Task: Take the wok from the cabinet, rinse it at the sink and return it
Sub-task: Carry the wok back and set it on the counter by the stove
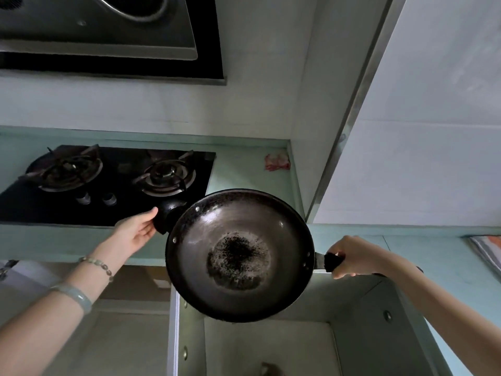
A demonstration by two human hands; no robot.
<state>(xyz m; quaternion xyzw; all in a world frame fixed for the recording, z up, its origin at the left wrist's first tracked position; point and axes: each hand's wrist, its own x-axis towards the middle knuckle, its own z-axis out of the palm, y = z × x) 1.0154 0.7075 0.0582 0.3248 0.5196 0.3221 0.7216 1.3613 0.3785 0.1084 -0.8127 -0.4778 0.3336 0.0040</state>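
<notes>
A dark round wok (240, 253) with a blackened patch at its bottom hangs level in the air above an open drawer-like cabinet compartment (360, 329). My right hand (352, 256) grips the wok's long black handle at the right. My left hand (137, 229) holds the small black helper handle on the wok's far left rim, thumb on top. No sink is in view.
A black two-burner gas hob (113, 183) lies on the pale green counter (244, 169) at the left. A range hood (108, 36) hangs above it. A pink-and-white wrapper (276, 162) sits in the counter's back corner. A white wall panel (420, 131) rises at the right.
</notes>
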